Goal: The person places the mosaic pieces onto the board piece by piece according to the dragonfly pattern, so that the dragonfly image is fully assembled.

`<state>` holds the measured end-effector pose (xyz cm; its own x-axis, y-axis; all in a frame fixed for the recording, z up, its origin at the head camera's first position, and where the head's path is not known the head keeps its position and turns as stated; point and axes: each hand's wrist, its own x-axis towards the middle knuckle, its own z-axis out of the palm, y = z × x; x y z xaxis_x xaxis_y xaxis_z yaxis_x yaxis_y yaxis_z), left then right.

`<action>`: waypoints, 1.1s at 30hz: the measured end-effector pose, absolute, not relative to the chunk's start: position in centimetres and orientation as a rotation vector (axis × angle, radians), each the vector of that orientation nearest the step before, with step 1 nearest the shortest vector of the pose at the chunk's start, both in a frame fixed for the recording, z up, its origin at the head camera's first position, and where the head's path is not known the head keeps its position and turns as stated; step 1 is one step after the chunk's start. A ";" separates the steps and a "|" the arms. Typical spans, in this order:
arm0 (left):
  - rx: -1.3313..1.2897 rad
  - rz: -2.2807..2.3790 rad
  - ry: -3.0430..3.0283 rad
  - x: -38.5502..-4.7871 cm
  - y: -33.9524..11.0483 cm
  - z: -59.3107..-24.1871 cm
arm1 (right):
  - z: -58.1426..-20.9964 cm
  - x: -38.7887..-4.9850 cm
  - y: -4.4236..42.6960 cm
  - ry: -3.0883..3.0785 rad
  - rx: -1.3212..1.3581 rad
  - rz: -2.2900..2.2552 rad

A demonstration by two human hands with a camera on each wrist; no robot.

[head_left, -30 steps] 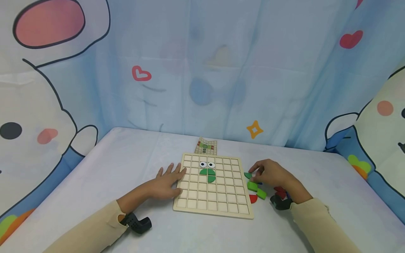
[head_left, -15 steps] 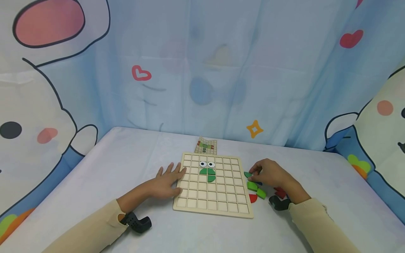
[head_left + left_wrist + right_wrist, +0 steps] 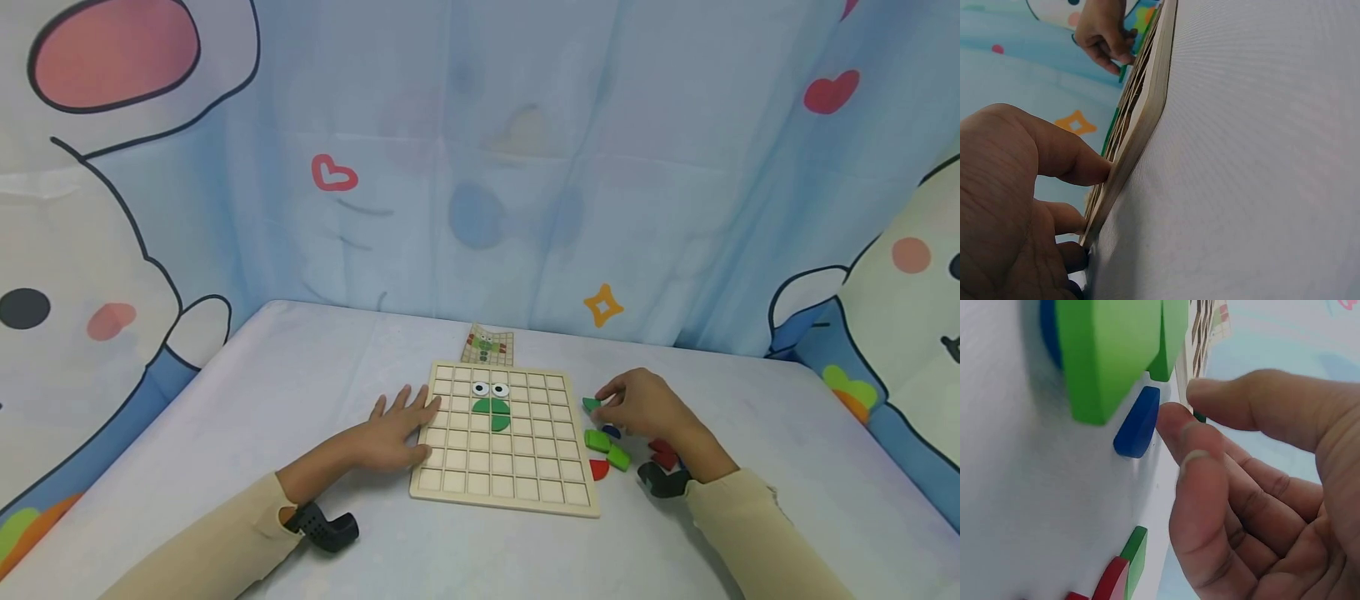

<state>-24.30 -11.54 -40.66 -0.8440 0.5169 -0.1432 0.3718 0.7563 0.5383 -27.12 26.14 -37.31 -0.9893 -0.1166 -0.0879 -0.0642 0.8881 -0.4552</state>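
A wooden grid board (image 3: 517, 467) lies flat on the table. Two eye pieces (image 3: 490, 389) and several green quarter-round pieces (image 3: 501, 423) sit in its squares. My left hand (image 3: 390, 437) rests on the board's left edge with fingers spread; in the left wrist view, the thumb and fingertips touch the board rim (image 3: 1147, 119). Just off the board's right side, my right hand (image 3: 641, 407) pinches a green quarter-round piece (image 3: 591, 405) between thumb and fingertips. In the right wrist view, the fingers hide most of that piece.
Right of the board lie light green blocks (image 3: 597, 440), a dark blue piece (image 3: 611, 432), a red rounded piece (image 3: 600, 470) and more red pieces (image 3: 663, 455) beside the right wrist. A small patterned card (image 3: 488, 346) lies behind the board. A curtain (image 3: 480, 167) hangs at the back.
My right hand has moved slightly away from me with the green piece, off the light green blocks, and the dark blue piece shows more. The left hand has stayed on the board.
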 end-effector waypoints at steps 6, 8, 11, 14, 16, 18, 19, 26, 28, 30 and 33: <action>0.696 0.735 2.668 -24.3 -11.6 -40.7 | -37.5 -27.2 26.1 2.948 -0.130 -0.723; 0.696 0.737 2.668 -24.3 -11.6 -40.6 | -37.6 -27.3 26.1 2.962 -0.138 -0.717; 0.693 0.740 2.667 -24.3 -11.5 -40.6 | -37.7 -27.4 26.2 2.978 -0.151 -0.718; 0.689 0.741 2.667 -24.3 -11.5 -40.6 | -37.7 -27.4 26.1 2.986 -0.157 -0.729; 0.686 0.743 2.665 -24.2 -11.5 -40.5 | -37.7 -27.3 26.1 2.988 -0.152 -0.738; 0.686 0.748 2.663 -24.2 -11.5 -40.5 | -37.7 -27.3 26.0 2.991 -0.146 -0.743; 0.687 0.750 2.661 -24.2 -11.5 -40.5 | -37.7 -27.3 26.0 2.993 -0.143 -0.746; 0.695 0.754 2.659 -24.2 -11.5 -40.6 | -37.2 -27.0 25.6 2.991 -0.142 -0.819; 0.693 0.752 2.661 -24.3 -11.5 -40.6 | -37.1 -26.8 25.2 2.962 -0.164 -0.890; 0.689 0.749 2.663 -24.3 -11.5 -40.5 | -36.9 -26.6 24.6 2.926 -0.191 -0.957; 0.690 0.746 2.664 -24.3 -11.5 -40.5 | -36.8 -26.2 23.5 2.872 -0.213 -1.041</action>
<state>-24.25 -11.47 -40.52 -0.8436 0.5174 -0.1434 0.3675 0.7513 0.5482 -26.22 23.50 -36.76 -0.9871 -0.1575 -0.0272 -0.1035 0.7596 -0.6421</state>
